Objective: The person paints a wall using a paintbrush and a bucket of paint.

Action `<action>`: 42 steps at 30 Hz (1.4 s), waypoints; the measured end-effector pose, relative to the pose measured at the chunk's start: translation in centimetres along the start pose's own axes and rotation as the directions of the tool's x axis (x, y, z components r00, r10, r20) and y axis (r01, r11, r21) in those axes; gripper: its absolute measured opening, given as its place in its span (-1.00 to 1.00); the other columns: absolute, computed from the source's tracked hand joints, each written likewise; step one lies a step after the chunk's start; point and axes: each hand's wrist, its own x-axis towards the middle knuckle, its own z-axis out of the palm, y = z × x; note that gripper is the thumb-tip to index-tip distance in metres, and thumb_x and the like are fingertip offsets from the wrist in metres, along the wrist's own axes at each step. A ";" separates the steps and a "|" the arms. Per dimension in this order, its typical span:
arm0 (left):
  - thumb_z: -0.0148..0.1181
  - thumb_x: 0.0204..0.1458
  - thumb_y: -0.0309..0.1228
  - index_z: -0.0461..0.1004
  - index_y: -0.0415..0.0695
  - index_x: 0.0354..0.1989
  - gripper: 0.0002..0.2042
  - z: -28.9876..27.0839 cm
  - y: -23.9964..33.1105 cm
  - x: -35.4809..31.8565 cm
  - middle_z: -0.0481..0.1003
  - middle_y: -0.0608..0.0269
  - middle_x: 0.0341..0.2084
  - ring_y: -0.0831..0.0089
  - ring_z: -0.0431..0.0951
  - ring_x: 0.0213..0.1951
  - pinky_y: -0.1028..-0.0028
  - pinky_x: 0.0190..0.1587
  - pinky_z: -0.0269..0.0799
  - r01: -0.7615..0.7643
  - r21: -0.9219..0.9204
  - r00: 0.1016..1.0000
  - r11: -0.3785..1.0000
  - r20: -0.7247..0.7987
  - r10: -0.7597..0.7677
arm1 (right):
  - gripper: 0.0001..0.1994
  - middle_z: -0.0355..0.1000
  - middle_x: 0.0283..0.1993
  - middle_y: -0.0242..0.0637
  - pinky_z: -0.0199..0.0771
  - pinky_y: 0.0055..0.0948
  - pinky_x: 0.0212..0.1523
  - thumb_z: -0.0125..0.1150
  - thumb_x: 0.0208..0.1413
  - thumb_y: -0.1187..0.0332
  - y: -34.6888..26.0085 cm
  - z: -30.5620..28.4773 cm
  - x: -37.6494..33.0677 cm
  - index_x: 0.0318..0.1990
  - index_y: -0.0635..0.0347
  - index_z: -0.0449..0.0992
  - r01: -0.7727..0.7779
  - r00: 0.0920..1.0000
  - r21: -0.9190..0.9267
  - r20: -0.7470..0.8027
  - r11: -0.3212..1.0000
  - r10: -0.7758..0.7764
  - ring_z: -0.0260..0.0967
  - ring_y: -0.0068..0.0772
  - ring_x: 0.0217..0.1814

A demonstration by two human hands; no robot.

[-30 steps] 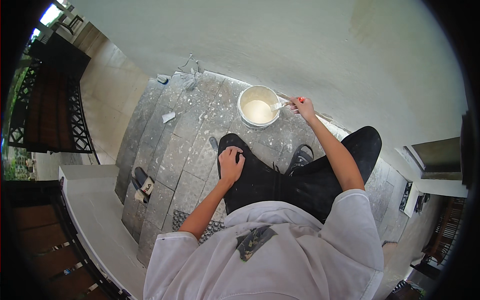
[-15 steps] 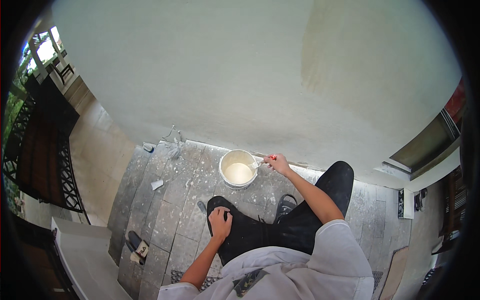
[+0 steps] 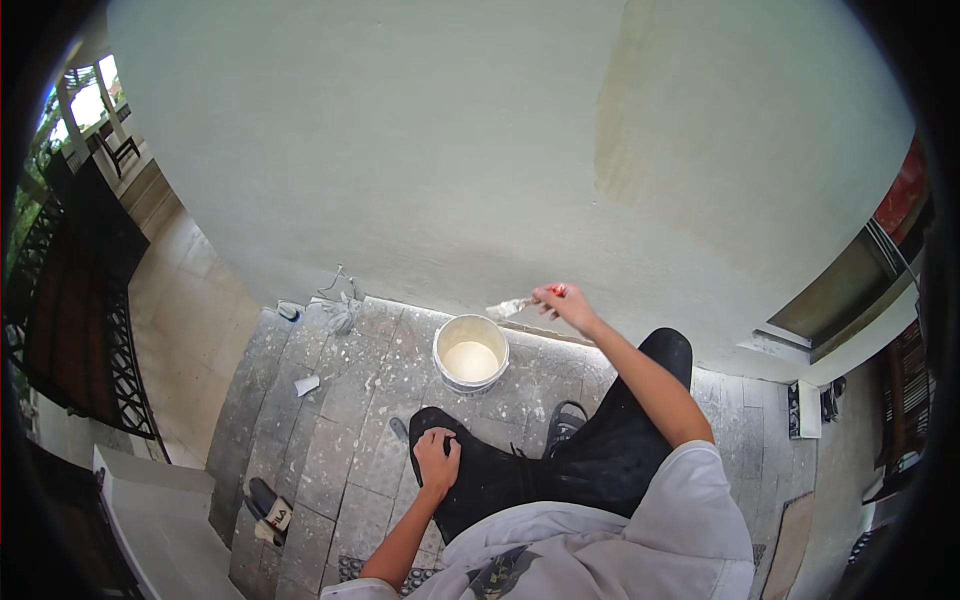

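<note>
My right hand [image 3: 565,305] is closed round the red handle of a paintbrush [image 3: 510,307]. The brush's pale, paint-coated bristles point left, above the right rim of a white paint bucket [image 3: 440,350]. Cream paint [image 3: 470,362] lies in the bottom of the bucket, which stands upright on the floor by the wall. My left hand [image 3: 437,460] rests on my left knee, fingers spread over the black trouser cloth. Ahead rises the pale wall [image 3: 400,150], with a darker, beige patch [image 3: 665,110] at its upper right.
Paint spots speckle the grey tiled floor [image 3: 350,430]. A crumpled grey rag [image 3: 341,318] lies by the wall's foot, a white scrap [image 3: 307,385] nearer. Slippers [image 3: 268,510] lie at lower left. A window recess [image 3: 830,295] is on the right, a dark metal-framed bench [image 3: 80,300] far left.
My right hand has lifted the paintbrush from inside the bucket's rim up and slightly right, clear of it. My left hand stays on my knee. The view has shifted slightly.
</note>
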 end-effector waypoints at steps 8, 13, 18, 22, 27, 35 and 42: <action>0.12 -0.08 -0.42 0.45 -0.08 -0.34 -0.88 0.4 0.4 1.0 0.43 0.25 -0.27 0.23 0.40 -0.13 0.26 -0.01 0.19 -0.017 -0.027 1.000 0.999 0.021 0.018 | -0.65 0.50 -0.23 -0.32 0.36 -0.62 -0.45 0.13 0.18 0.13 -20.6 -8.3 -2.8 -0.11 0.28 0.53 0.292 0.934 -0.138 -0.171 0.946 -0.313 0.42 -0.59 -0.32; 0.13 -0.09 -0.41 0.45 -0.07 -0.34 -0.88 0.4 -0.1 0.4 0.43 0.26 -0.28 0.24 0.40 -0.13 0.26 0.00 0.19 -0.016 -0.035 0.999 0.999 0.037 0.017 | -0.63 0.51 -0.17 -0.29 0.36 -0.56 -0.37 0.12 0.12 0.12 -30.0 -11.7 -4.8 -0.10 0.24 0.54 0.435 0.842 -0.329 -0.182 0.838 -0.508 0.42 -0.49 -0.26; 0.13 -0.09 -0.41 0.46 -0.06 -0.35 -0.88 0.3 -0.3 0.0 0.43 0.25 -0.29 0.24 0.40 -0.14 0.25 0.00 0.19 -0.003 -0.035 0.999 0.999 0.041 0.005 | -0.62 0.50 -0.16 -0.26 0.36 -0.54 -0.37 0.09 0.11 0.13 -34.4 -12.8 -5.7 -0.11 0.26 0.54 0.458 0.770 -0.463 -0.220 0.759 -0.599 0.42 -0.44 -0.26; 0.13 -0.09 -0.41 0.47 -0.07 -0.37 -0.90 0.7 -0.2 0.1 0.44 0.25 -0.30 0.24 0.40 -0.14 0.25 0.00 0.18 -0.018 -0.059 0.999 0.998 0.037 0.020 | -0.71 0.51 -0.23 -0.33 0.35 -0.62 -0.47 0.15 0.17 0.20 -35.2 -14.5 -6.0 -0.13 0.24 0.56 0.467 0.660 -0.656 -0.188 0.594 -0.727 0.40 -0.63 -0.33; 0.13 -0.10 -0.41 0.47 -0.07 -0.36 -0.89 0.4 -0.1 0.3 0.44 0.25 -0.30 0.24 0.41 -0.15 0.26 -0.01 0.19 -0.003 -0.040 0.999 0.999 0.046 0.005 | -0.79 0.50 -0.27 -0.36 0.37 -0.65 -0.47 0.19 0.15 0.29 -36.2 -11.6 -7.7 -0.13 0.19 0.57 0.488 0.289 -0.839 -0.107 0.242 -0.951 0.36 -0.65 -0.39; 0.13 -0.10 -0.41 0.47 -0.07 -0.36 -0.89 0.7 -0.1 0.6 0.44 0.25 -0.30 0.24 0.41 -0.14 0.26 0.00 0.19 -0.003 -0.037 0.999 0.999 0.033 0.004 | -0.79 0.50 -0.35 -0.21 0.35 -0.44 -0.40 0.26 0.07 0.28 -28.7 -9.9 -6.9 -0.20 0.18 0.58 0.507 0.611 -0.811 0.100 0.292 -0.785 0.37 -0.38 -0.44; 0.13 -0.10 -0.41 0.47 -0.07 -0.36 -0.89 0.7 0.1 0.8 0.44 0.24 -0.30 0.23 0.42 -0.15 0.25 -0.02 0.20 -0.011 -0.028 0.999 1.000 0.052 0.012 | -0.81 0.50 -0.35 -0.22 0.40 -0.41 -0.45 0.24 0.09 0.27 -36.0 -11.8 -5.7 -0.20 0.15 0.57 0.431 0.440 -0.869 -0.034 0.244 -0.898 0.39 -0.26 -0.50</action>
